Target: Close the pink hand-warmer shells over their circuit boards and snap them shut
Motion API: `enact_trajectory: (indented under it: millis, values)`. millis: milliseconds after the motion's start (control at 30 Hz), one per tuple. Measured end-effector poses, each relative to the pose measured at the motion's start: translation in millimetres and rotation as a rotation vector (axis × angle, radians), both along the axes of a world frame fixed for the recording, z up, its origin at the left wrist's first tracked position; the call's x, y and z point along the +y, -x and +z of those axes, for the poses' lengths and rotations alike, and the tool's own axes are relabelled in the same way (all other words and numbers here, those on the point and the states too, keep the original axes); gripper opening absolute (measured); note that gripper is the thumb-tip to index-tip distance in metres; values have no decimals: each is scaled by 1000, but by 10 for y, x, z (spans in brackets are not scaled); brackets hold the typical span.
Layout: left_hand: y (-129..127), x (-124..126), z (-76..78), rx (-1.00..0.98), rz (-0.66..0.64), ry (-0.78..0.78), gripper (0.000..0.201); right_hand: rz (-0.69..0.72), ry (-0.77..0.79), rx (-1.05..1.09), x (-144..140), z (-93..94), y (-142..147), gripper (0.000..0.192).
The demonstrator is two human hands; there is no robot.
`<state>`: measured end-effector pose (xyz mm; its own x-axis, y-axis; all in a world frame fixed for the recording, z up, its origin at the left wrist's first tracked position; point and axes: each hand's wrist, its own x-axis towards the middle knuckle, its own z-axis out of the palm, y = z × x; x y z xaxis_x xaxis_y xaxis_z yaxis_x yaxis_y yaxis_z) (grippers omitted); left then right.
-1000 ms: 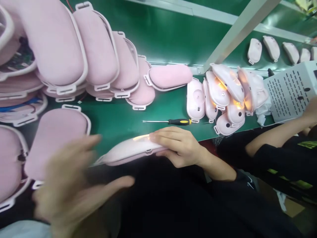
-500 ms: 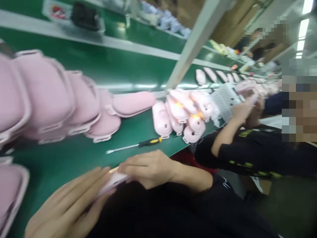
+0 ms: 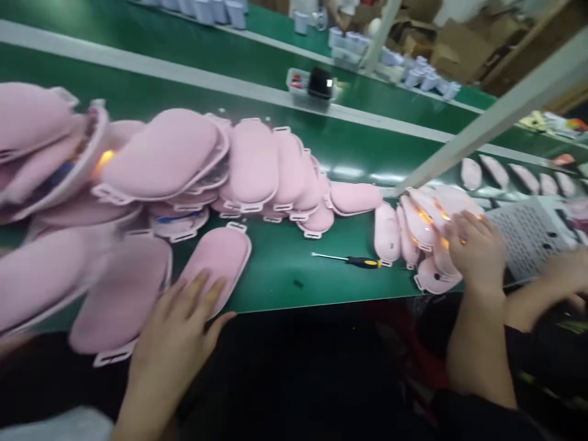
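My left hand [image 3: 184, 331] rests with spread fingers on a pink, rounded oblong case [image 3: 220, 260] near the table's front edge. Its thumb is stretched out past the case's lower side. Far to the right, my right hand [image 3: 478, 251] reaches onto a heap of smaller-looking pink cases [image 3: 388, 236], several of them glowing orange. Its fingers are curled around a pink case in the heap, which they mostly cover. Between my hands lies a screwdriver [image 3: 362, 262] with a black and yellow handle.
Stacked pink cases [image 3: 165, 156] fill the left side; wires show in an opened one. A slanted pale post [image 3: 478, 125] rises behind the heap. A perforated grey box [image 3: 521, 236] stands right, beside a co-worker's arm [image 3: 542, 294]. A small tray [image 3: 303, 95] sits farther back.
My hands have parted from the pink piece they held together. The left now lies on a pink case, the right has moved to the heap. The view has swung left.
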<state>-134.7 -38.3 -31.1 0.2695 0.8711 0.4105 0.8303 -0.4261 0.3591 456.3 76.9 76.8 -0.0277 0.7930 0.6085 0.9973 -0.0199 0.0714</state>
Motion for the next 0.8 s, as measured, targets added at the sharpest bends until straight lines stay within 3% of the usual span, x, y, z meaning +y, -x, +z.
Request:
enact_trajectory:
  millis: [67,100,167,200,267,333,367,433,467,533,600,667,800]
  values:
    - [81,-76,130,182,55,-79,75,117,-52,24,-41,-70,403,37]
    - [81,-94,203,236,74,-128,78,245,-54,55,-106,-79,714,38]
    - [24,-117,321,224,66,-202,84,593,179,104,-243,-95,1460,52]
    - [-18,-129,348,186,9,-213,84,794,299,82,-284,-121,1835,61]
    - [-107,-160,301,81,-185,-197,77,1053,490,29,-285,-220,2441,84]
    - [-206,-203,119,-29,-349,-169,67,1137,711,-4,-224,-357,2756,104]
    - [-270,-229,-2,-131,-335,-171,61,1134,809,-4,-197,-428,2809,107]
    - [-454,-292,-235,-415,-120,-192,54,1107,921,59,-191,-559,2780,104]
    - [-577,-327,-318,-576,22,-177,59,1117,925,125,-217,-613,2733,102]
    - [-860,-393,-380,-887,225,-55,92,1174,873,302,-308,-683,2638,105]
    - [-1133,-437,-317,-1114,291,173,116,1224,843,467,-403,-691,2570,112]
    - [-1333,-441,-197,-1232,314,276,114,1234,880,589,-445,-640,2519,110]
    - [-1479,-359,-13,-1241,321,150,93,1212,1072,741,-360,-480,2406,96]
